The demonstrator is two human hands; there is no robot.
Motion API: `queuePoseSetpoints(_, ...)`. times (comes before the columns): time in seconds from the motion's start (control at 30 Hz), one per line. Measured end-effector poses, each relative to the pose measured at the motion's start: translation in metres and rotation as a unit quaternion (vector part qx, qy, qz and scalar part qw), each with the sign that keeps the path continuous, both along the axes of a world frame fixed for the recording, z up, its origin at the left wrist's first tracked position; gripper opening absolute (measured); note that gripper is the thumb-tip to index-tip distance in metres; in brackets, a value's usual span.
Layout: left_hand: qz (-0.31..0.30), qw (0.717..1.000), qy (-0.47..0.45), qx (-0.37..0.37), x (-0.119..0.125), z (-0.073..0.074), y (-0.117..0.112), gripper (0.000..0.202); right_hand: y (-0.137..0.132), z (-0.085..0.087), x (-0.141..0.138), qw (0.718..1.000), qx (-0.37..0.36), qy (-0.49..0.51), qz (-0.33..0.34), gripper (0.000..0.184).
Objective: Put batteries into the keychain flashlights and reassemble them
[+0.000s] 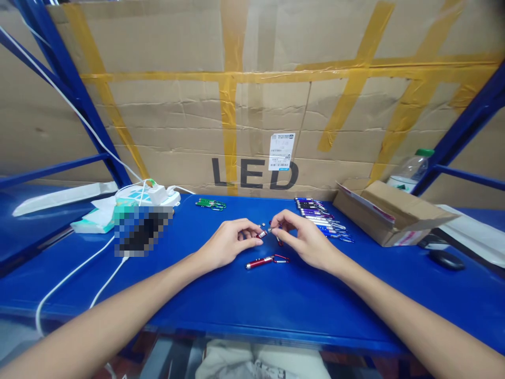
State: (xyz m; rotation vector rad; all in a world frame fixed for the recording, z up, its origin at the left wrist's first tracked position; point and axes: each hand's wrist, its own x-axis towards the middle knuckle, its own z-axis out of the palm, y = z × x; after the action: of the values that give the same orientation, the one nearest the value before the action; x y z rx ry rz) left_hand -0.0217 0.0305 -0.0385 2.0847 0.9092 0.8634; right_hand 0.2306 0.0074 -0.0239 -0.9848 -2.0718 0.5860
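Note:
Over the middle of a blue table (252, 300), my left hand (229, 243) pinches a small red keychain flashlight part (262, 233). My right hand (305, 237) pinches a small metal piece (271, 229) right against it; both hands are closed, fingertips almost touching. A whole red keychain flashlight (260, 262) with a red carabiner clip (281, 258) lies on the table just in front of my hands.
A row of several blue and purple keychain flashlights (321, 218) lies at the right back, green ones (211, 204) at the left back. An open cardboard box (389, 213), a plastic bottle (410, 171), a power strip (148, 195) with white cables, and a cardboard wall marked LED (254, 173).

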Motion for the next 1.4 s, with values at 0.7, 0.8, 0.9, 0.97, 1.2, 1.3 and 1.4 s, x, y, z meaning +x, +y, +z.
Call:
queuePoseSetpoints(0.7, -0.009, 0.999, 0.012, 0.049, -0.002, -0.002, 0.0, 0.026, -0.008, -0.001, -0.001, 0.993, 0.102, -0.06, 0.005, 0.009)
queuePoseSetpoints(0.8, -0.01, 0.998, 0.01, 0.057, -0.001, 0.0, -0.001, 0.026, -0.008, -0.001, -0.002, 0.993, 0.099, -0.058, 0.006, 0.008)
queuePoseSetpoints(0.9, -0.007, 0.998, 0.004, 0.07, -0.001, 0.002, -0.004, 0.024, -0.008, -0.002, -0.002, 0.994, 0.092, -0.05, 0.006, 0.008)
queuePoseSetpoints(0.97, -0.001, 0.997, -0.005, 0.08, 0.0, 0.002, -0.006, 0.022, -0.009, -0.003, -0.003, 0.995, 0.086, -0.042, 0.004, 0.009)
queuePoseSetpoints(1.2, -0.004, 0.987, -0.013, 0.159, 0.0, 0.005, -0.014, 0.014, -0.012, -0.004, -0.007, 0.999, 0.05, 0.012, 0.006, 0.014)
queuePoseSetpoints(1.3, -0.009, 0.978, 0.005, 0.208, -0.001, 0.007, -0.017, 0.016, -0.011, -0.004, -0.009, 0.999, 0.008, 0.046, 0.007, 0.015)
queuePoseSetpoints(1.4, -0.015, 0.969, 0.018, 0.246, -0.003, 0.009, -0.018, 0.019, -0.012, -0.004, -0.011, 0.998, -0.01, 0.061, 0.004, 0.015)
